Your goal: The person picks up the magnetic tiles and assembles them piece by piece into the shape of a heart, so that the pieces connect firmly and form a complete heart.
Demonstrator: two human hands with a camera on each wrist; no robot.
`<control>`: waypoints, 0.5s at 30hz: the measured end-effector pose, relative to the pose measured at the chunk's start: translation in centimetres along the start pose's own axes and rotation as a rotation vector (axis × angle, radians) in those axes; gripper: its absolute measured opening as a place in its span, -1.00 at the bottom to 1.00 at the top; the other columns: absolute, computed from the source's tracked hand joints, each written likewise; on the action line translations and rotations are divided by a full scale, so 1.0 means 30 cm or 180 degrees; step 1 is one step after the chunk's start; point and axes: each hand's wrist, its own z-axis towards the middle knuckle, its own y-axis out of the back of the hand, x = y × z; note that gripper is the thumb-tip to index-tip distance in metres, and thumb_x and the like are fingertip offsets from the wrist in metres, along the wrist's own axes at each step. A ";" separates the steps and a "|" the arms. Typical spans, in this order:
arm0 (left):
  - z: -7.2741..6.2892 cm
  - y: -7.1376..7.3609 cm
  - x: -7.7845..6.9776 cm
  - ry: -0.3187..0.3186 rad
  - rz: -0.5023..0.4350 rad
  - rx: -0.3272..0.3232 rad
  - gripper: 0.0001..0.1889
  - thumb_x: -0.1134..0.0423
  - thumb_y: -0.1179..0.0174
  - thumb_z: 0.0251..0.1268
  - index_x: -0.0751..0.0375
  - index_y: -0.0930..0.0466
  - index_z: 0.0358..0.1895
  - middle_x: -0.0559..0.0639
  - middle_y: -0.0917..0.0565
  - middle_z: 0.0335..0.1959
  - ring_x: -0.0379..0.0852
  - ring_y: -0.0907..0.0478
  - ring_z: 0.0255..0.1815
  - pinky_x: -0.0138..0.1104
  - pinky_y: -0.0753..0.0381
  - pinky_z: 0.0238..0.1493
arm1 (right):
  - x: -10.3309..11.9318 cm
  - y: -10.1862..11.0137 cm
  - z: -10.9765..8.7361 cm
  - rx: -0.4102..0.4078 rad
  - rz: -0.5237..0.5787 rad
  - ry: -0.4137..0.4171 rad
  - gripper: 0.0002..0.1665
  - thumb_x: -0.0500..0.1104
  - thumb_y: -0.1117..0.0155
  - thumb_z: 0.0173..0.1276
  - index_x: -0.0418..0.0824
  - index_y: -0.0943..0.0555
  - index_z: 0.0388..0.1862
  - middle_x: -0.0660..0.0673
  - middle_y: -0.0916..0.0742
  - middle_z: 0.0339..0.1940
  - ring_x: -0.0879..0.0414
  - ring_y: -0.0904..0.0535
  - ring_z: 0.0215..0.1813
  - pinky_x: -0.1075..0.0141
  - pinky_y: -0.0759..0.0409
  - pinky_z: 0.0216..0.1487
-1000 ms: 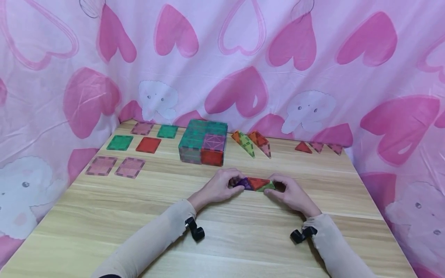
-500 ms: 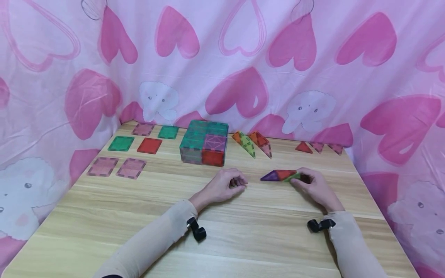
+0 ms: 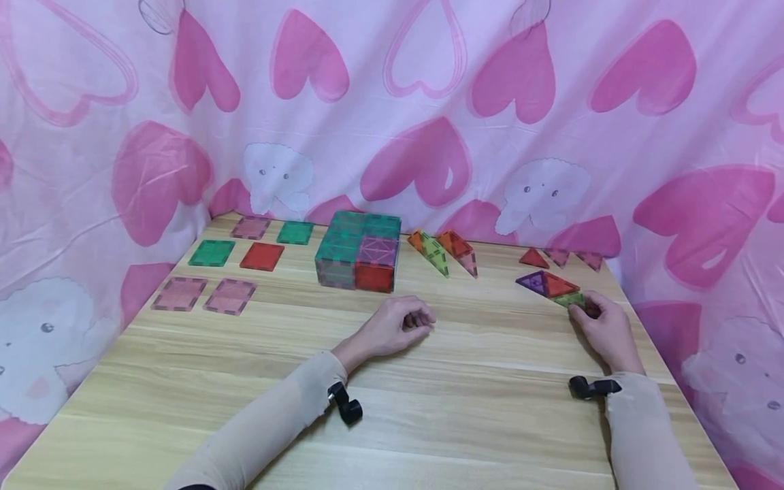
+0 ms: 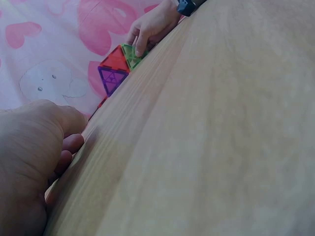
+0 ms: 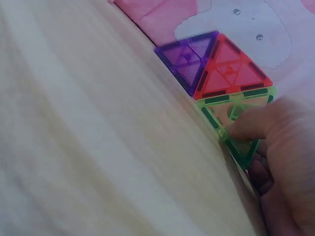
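Observation:
My right hand pinches the green triangle at the end of a strip of joined see-through magnetic tiles. A red triangle sits in the middle of that strip, and a purple triangle forms its far end. In the right wrist view the thumb lies over the green tile; the fingers behind it are partly hidden. My left hand rests on the table at the middle, fingers loosely curled, holding nothing. The left wrist view shows the left hand on the tabletop, apart from the strip.
A box built of green, purple and red tiles stands at the back. Two joined tile strips, one orange-green, lie right of it. Small triangles, one red, lie back right. Several squares, one red, lie left. Pink curtain hangs behind.
My left hand has let go of the triangle strip and stays in place. The right hand has carried the strip to the right and farther back, turning it at a slant.

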 end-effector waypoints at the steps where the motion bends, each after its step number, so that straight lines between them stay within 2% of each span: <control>1: -0.001 0.001 0.001 0.0001 0.0006 -0.0010 -0.88 0.33 -0.48 0.49 0.13 -0.82 0.00 -0.14 -0.80 -0.14 -0.33 -0.69 -0.16 -0.40 -0.75 -0.09 | 0.004 -0.002 0.001 -0.0005 0.0010 0.0012 -0.69 -0.13 -0.39 0.66 -0.33 -0.74 0.17 -0.29 -0.79 -0.08 0.34 -0.53 -0.17 0.49 -0.45 -0.13; 9: -0.003 0.002 -0.002 -0.0074 0.0029 -0.0054 -0.86 0.35 -0.49 0.46 0.16 -0.82 -0.01 -0.09 -0.81 -0.14 -0.30 -0.70 -0.16 -0.41 -0.75 -0.10 | 0.057 -0.047 0.019 -0.0129 -0.0116 0.0146 -0.81 -0.18 -0.42 0.61 -0.29 -0.75 0.03 -0.22 -0.73 -0.26 0.13 -0.49 -0.26 0.36 -0.38 -0.21; 15: -0.004 -0.007 -0.007 -0.0030 -0.0019 -0.0069 -0.86 0.36 -0.49 0.46 0.15 -0.81 -0.01 -0.11 -0.80 -0.14 -0.31 -0.70 -0.16 -0.41 -0.75 -0.09 | 0.083 -0.089 0.044 -0.0137 -0.0187 0.0164 -0.77 -0.15 -0.42 0.61 -0.29 -0.76 0.05 -0.25 -0.76 -0.25 -0.02 -0.54 -0.22 0.27 -0.40 -0.19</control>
